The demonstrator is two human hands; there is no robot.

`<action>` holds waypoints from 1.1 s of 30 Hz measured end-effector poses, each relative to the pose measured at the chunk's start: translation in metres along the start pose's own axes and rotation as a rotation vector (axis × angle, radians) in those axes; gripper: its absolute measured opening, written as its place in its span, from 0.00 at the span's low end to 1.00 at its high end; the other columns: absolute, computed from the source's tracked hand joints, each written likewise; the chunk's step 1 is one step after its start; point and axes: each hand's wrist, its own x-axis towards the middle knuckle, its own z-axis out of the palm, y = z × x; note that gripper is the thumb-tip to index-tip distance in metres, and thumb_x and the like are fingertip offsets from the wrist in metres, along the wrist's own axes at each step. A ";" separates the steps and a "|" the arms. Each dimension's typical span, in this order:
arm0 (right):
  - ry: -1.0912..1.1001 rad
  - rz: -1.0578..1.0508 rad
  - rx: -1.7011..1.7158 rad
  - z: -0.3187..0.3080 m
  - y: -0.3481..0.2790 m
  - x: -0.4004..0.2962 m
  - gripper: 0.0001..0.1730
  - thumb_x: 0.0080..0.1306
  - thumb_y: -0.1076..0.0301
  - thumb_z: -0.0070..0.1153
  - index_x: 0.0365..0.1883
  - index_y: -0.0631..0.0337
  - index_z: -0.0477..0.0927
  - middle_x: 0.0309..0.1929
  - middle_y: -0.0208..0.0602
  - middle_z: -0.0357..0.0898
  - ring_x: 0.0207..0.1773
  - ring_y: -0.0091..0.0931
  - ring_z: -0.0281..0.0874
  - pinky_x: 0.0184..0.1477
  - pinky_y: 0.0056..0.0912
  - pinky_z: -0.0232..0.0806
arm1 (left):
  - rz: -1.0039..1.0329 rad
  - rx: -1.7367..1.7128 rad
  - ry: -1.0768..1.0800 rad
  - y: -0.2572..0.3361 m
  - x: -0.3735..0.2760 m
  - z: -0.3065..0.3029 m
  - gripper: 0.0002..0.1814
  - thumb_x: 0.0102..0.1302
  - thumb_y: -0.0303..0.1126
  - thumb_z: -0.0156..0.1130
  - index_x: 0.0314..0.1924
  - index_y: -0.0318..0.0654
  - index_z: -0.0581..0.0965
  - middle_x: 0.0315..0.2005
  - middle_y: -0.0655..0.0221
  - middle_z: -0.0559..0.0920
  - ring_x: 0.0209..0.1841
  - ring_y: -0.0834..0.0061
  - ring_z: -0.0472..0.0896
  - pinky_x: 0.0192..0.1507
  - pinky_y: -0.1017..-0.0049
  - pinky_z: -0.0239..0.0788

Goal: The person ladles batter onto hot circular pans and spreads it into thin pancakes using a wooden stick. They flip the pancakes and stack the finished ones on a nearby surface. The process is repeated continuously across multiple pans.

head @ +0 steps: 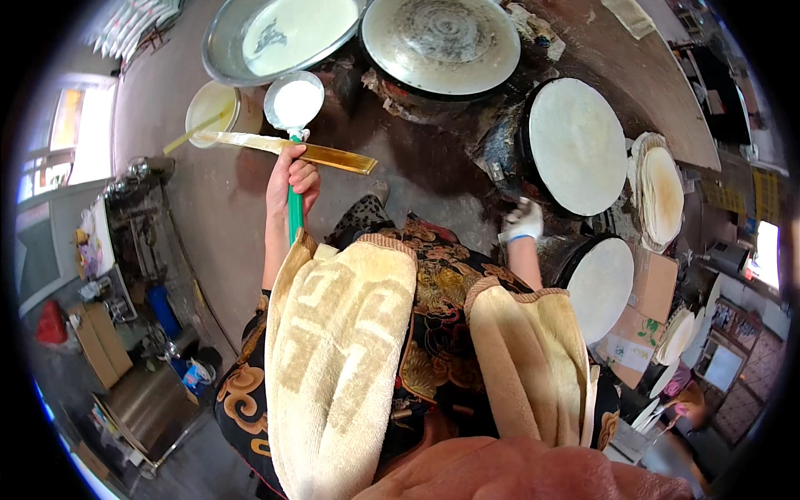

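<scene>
My left hand [295, 178] is closed around the green handle of a ladle [295, 103] filled with white batter, and also grips a flat wooden spreader [325, 156] coated white at its far end. Beyond the ladle stand a metal basin [219, 50] of white batter and a whitish bucket [240, 115] with a yellowish stick in it. My right hand [524, 220], in a white glove with a blue cuff, is beside the round griddles; its fingers look curled, and whether it holds anything is unclear. Pale rounds cover the upper right griddle [576, 147] and the lower right griddle [597, 290].
A round griddle [441, 44] with a whitish, dark-marked surface stands ahead. Thin flatbreads [662, 194] lie stacked at the right, near a cardboard box [650, 281]. Another person [687, 406] is at the lower right. A metal-topped table [147, 400] stands at the lower left.
</scene>
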 end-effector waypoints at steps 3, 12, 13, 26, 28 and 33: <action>-0.242 0.186 -0.274 0.068 0.047 -0.037 0.17 0.69 0.56 0.47 0.31 0.60 0.77 0.20 0.23 0.65 0.18 0.18 0.56 0.16 0.21 0.47 | 0.014 0.003 0.067 -0.002 -0.006 -0.017 0.13 0.67 0.26 0.53 0.23 0.43 0.65 0.09 0.81 0.61 0.08 0.88 0.58 0.08 0.86 0.53; -1.667 -0.716 -1.479 0.286 0.079 -0.217 0.36 0.60 0.58 0.52 0.65 0.64 0.63 0.55 0.53 0.74 0.57 0.42 0.74 0.59 0.35 0.64 | 0.211 0.563 0.146 0.020 0.055 -0.034 0.09 0.60 0.25 0.58 0.31 0.41 0.65 0.12 0.79 0.64 0.09 0.87 0.61 0.09 0.83 0.51; -1.552 -0.691 -1.605 0.309 0.091 -0.230 0.34 0.60 0.58 0.46 0.65 0.63 0.62 0.55 0.59 0.71 0.58 0.48 0.69 0.60 0.41 0.63 | 0.186 0.556 0.101 0.029 0.072 -0.035 0.09 0.60 0.25 0.58 0.32 0.41 0.65 0.12 0.79 0.64 0.09 0.87 0.61 0.09 0.83 0.52; -0.589 -0.689 -1.934 0.573 0.172 -0.094 0.23 0.71 0.57 0.34 0.60 0.55 0.69 0.48 0.56 0.77 0.52 0.48 0.75 0.54 0.50 0.66 | -0.112 0.157 0.340 0.302 0.420 -0.094 0.15 0.70 0.41 0.51 0.29 0.43 0.63 0.13 0.77 0.63 0.12 0.84 0.60 0.12 0.84 0.54; -0.564 -0.585 -2.058 0.590 0.188 -0.078 0.22 0.71 0.59 0.33 0.58 0.57 0.70 0.48 0.58 0.77 0.52 0.49 0.74 0.54 0.51 0.65 | 0.011 0.427 0.492 0.324 0.463 -0.108 0.11 0.70 0.37 0.48 0.36 0.35 0.65 0.15 0.70 0.67 0.13 0.76 0.65 0.14 0.76 0.59; -0.825 -0.508 -1.843 0.624 0.238 -0.105 0.21 0.68 0.59 0.40 0.56 0.55 0.73 0.49 0.55 0.77 0.56 0.47 0.72 0.61 0.44 0.61 | -0.028 0.904 0.497 0.358 0.525 -0.101 0.09 0.68 0.33 0.47 0.38 0.32 0.66 0.16 0.65 0.70 0.14 0.71 0.68 0.16 0.68 0.64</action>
